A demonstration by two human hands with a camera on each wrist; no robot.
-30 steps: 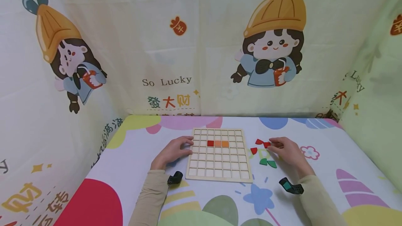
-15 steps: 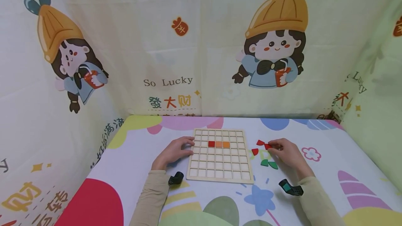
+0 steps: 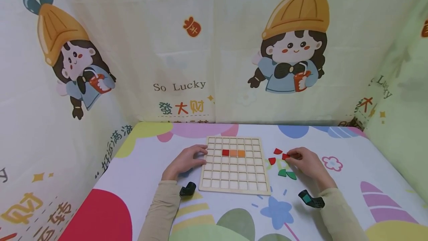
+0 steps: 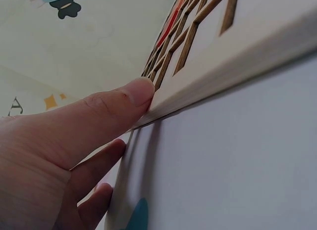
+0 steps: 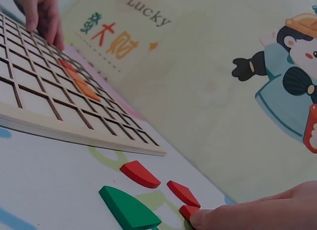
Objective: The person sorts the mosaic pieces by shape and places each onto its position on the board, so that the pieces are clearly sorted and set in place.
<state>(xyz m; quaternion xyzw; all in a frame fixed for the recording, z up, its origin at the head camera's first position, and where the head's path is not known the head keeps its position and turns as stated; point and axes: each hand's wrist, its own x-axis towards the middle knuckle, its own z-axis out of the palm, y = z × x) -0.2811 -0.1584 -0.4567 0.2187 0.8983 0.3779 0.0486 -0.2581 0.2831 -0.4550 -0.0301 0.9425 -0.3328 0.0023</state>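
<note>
A wooden grid board (image 3: 234, 192) lies on the table, with a red square tile (image 3: 225, 153) and two orange square tiles (image 3: 237, 153) side by side in its cells. My left hand (image 3: 185, 161) rests at the board's left edge, thumb and fingertips apart along it; the left wrist view shows the thumb on the rim. To the right of the board, my right hand (image 3: 307, 163) pinches a red fan-shaped piece (image 5: 188, 211) at the table surface, partly covered by the fingertips. Close by lie two more red fan-shaped pieces (image 5: 141, 174) and two green ones (image 3: 282, 173).
The tabletop is covered by a patterned white cloth (image 3: 150, 177). Behind it and at both sides hang printed curtains (image 3: 230, 47). A black wrist device (image 3: 188, 189) is on the left wrist and another (image 3: 311, 198) on the right.
The right fingers have closed on one red piece and drawn it slightly toward the body, away from the red piece beside it. My left hand and the board have stayed put.
</note>
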